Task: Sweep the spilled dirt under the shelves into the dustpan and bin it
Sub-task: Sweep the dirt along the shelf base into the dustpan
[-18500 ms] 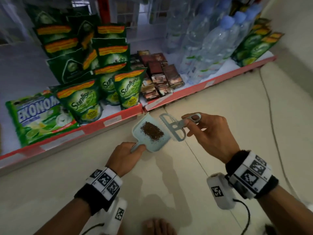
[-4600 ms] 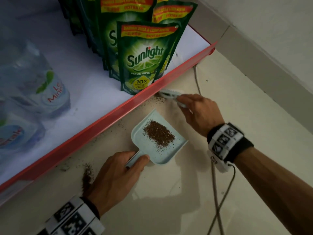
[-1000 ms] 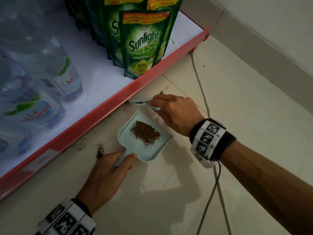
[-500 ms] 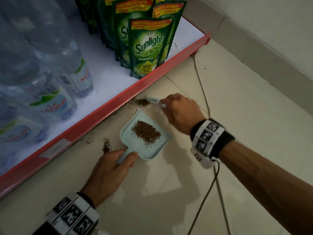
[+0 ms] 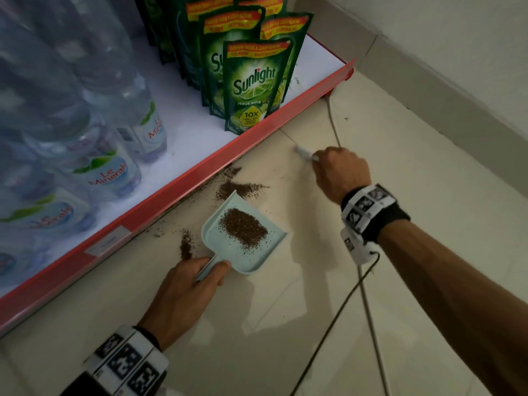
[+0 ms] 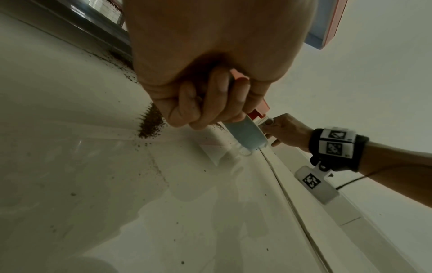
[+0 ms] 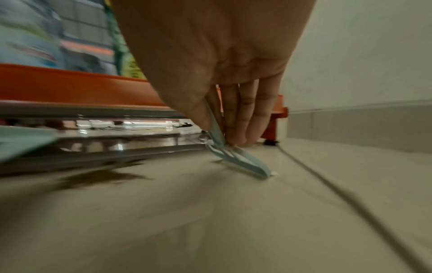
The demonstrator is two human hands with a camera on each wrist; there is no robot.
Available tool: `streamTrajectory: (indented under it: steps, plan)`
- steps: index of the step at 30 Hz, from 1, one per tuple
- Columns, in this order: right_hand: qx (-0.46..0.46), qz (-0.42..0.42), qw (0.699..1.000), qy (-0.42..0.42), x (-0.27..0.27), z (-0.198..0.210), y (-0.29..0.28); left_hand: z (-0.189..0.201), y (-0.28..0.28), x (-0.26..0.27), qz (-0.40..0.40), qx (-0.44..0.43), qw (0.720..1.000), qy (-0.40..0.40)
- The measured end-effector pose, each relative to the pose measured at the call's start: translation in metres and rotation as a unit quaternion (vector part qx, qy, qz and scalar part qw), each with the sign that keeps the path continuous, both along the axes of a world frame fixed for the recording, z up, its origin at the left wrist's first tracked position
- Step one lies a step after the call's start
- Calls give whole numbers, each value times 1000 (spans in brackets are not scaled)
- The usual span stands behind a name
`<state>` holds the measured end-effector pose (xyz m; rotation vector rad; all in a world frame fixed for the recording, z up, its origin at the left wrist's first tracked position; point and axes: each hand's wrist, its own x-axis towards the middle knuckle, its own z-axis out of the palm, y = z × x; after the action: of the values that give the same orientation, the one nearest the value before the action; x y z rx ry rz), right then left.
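A pale blue dustpan [image 5: 265,248] lies on the floor by the red shelf edge [image 5: 183,181], with a brown heap of dirt [image 5: 244,227] in it. My left hand [image 5: 185,290] grips its handle [image 6: 245,133]. More loose dirt [image 5: 237,187] lies just beyond the pan's lip, and a small streak of dirt [image 5: 186,244] lies to its left. My right hand [image 5: 340,172] holds a small pale blue brush [image 7: 236,158] with its tip [image 5: 303,152] on the floor, to the right of the pan.
Green Sunlight pouches [image 5: 254,84] and water bottles [image 5: 105,155] stand on the low shelf. A cable [image 5: 333,124] runs across the tiles from the shelf's end, and another cable [image 5: 368,304] trails from my right wrist. The wall skirting [image 5: 445,81] closes the far right.
My right hand has pulled the brush right, away from the pan's lip, leaving a spread of dirt in front of the pan. The left hand and dustpan have stayed put.
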<state>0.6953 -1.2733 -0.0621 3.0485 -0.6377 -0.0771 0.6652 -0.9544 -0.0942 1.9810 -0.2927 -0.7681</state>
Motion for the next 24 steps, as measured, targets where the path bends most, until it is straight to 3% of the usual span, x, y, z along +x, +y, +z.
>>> streamTrajectory:
  steps: [6,10,13,15,17,21,24]
  plan:
    - [86,184,978,-55,-42,7,68,-6,11,-5,14,5,1000,8]
    - [38,63,992,-103,-12,21,14,-8,13,-6,23,12,999,19]
    - [-25,-57,998,-29,10,21,-28,-6,8,-5,24,8,999,22]
    - [-4,-60,998,12,12,14,-28,-4,5,-4,22,1,999,23]
    - [36,-9,999,15,2,6,-7,-3,2,-3,19,-2,1000,22]
    - [91,181,979,21,-31,8,59,-5,4,0,24,0,999,21]
    - [79,190,979,-6,-28,19,68,-8,10,0,29,10,999,24]
